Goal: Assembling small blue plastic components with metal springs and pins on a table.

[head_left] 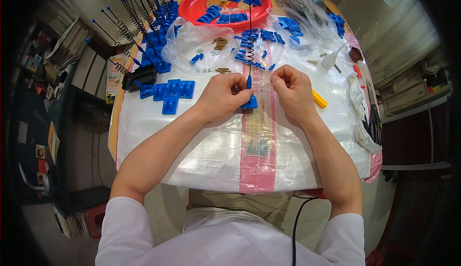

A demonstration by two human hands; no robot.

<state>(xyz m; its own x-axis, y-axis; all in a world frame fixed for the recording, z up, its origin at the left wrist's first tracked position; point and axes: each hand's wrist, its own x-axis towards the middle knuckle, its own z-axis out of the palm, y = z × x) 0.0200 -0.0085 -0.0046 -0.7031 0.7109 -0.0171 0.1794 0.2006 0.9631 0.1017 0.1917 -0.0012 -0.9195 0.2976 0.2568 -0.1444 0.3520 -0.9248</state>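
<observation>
Hands meet at the middle of the bench (158,141), over its white woven cover. My left hand (222,95) has its grip closed around a small blue plastic base (249,103), pinning it to the cover. A thin black rod (249,31) with a coil spring partway up rises from that base, away from me. My right hand (291,89) sits just beside it, fingers curled in a narrow pinch; I cannot tell whether they hold anything. Four loose blue bases (169,92) lie left of my left hand. Finished rod assemblies (144,26) pile at far left. A red tray (192,4) of blue parts stands beyond. A yellow piece (319,99) lies right of my right hand.
</observation>
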